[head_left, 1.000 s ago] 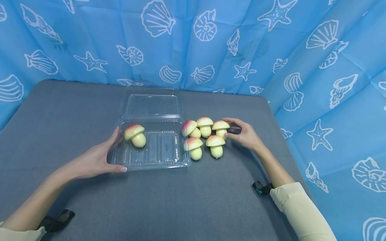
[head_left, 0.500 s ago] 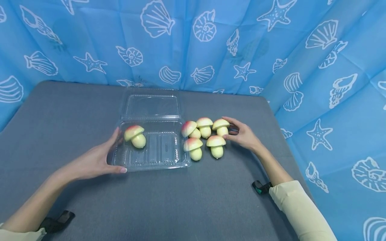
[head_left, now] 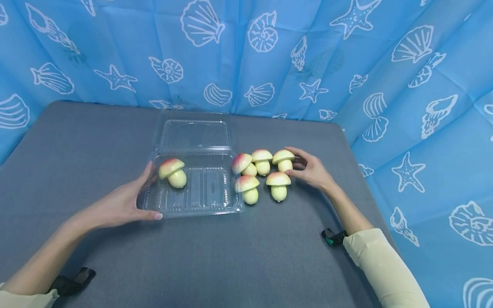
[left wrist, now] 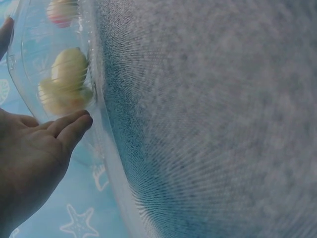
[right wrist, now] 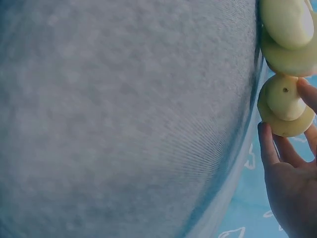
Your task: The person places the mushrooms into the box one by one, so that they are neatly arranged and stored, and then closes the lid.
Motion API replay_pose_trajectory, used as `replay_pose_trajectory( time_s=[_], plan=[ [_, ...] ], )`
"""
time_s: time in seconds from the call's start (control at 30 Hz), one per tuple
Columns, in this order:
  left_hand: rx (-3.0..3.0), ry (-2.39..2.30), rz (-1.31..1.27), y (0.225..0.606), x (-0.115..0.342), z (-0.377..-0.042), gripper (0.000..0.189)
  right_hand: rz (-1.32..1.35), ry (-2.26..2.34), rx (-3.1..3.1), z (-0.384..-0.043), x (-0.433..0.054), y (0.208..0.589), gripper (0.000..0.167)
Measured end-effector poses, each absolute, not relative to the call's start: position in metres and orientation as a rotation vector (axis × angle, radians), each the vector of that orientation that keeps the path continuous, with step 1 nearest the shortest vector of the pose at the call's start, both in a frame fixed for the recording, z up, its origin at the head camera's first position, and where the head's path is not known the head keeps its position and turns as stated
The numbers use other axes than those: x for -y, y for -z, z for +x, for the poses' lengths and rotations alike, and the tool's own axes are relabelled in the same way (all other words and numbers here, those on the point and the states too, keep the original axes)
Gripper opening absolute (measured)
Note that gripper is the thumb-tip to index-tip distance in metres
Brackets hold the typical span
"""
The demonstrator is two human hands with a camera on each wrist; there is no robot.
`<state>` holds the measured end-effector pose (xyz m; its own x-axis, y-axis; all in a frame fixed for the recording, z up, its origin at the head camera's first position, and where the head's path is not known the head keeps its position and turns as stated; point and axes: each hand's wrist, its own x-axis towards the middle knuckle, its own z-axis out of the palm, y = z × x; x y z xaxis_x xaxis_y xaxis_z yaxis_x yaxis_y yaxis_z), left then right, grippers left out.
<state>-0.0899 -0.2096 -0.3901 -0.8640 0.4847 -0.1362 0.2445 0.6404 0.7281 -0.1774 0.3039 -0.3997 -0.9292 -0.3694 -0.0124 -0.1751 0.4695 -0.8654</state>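
Note:
My right hand (head_left: 311,170) pinches a pale yellow toy mushroom (head_left: 285,165) between thumb and fingers, at the right end of a group. In the right wrist view, this mushroom (right wrist: 286,104) shows its stem end, with fingertips round its cap. Beside a clear plastic container (head_left: 208,209), my left hand (head_left: 119,205) spreads round the near left corner, thumb along the front rim and fingers at the left side. The left wrist view shows straight fingers (left wrist: 74,130) against the container wall. Inside lies one toy mushroom (head_left: 177,179) with a red-tinged cap, tilted over.
Several more toy mushrooms (head_left: 278,193) stand between the container and my right hand. The container's hinged lid (head_left: 194,136) lies folded back. Grey cloth covers the table (head_left: 231,265), with a blue seashell-print curtain (head_left: 239,64) behind and at the right.
The pinched mushroom has shifted slightly right and back, its cap turning so less red shows. The mushroom in front of it has also shifted slightly right. My left hand stays in place.

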Motion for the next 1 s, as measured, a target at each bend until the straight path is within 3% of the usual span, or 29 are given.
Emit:
replay_pose_trajectory(
  time_s=[1.0],
  plan=[
    [-2.554, -1.051, 0.611, 0.395, 0.206, -0.091, 0.132, -0.591, 1.597, -2.512, -0.187, -0.288, 0.365, 0.068]
  ],
)
